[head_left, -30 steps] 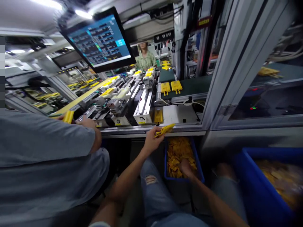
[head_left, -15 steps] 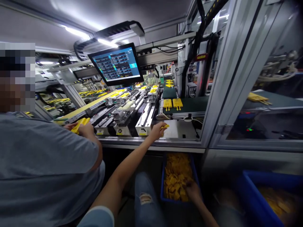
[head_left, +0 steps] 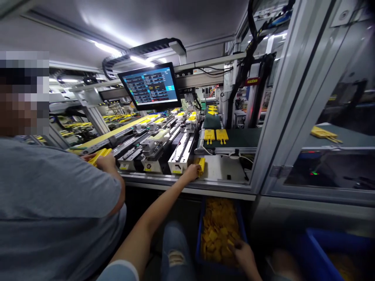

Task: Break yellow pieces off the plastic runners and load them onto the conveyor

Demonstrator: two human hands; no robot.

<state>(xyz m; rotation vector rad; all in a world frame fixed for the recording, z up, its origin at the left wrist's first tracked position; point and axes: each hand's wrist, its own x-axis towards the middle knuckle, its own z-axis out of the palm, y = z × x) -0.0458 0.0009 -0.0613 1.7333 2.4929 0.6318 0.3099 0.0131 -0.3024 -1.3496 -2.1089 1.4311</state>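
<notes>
At the machine's front ledge, my left hand (head_left: 191, 173) is closed around a small stack of flat yellow plastic pieces (head_left: 201, 165), held upright against the metal plate. Lower down, my right hand (head_left: 245, 255) reaches into a blue bin (head_left: 199, 238) heaped with loose yellow pieces (head_left: 215, 230). Its fingers pinch one yellow plastic piece (head_left: 231, 243) at the bin's right side; shadow dims the details there.
A co-worker in a grey shirt (head_left: 52, 203) sits close on my left, holding yellow pieces (head_left: 99, 155). Ahead are linear rails (head_left: 183, 150), a monitor (head_left: 150, 86) and a green conveyor (head_left: 241, 136) with two yellow pieces. Another blue bin (head_left: 319, 249) stands right.
My left hand has come down and slightly left, and the yellow stack now stands at the metal plate. My right hand has moved slightly down in the bin. The view has shifted slightly.
</notes>
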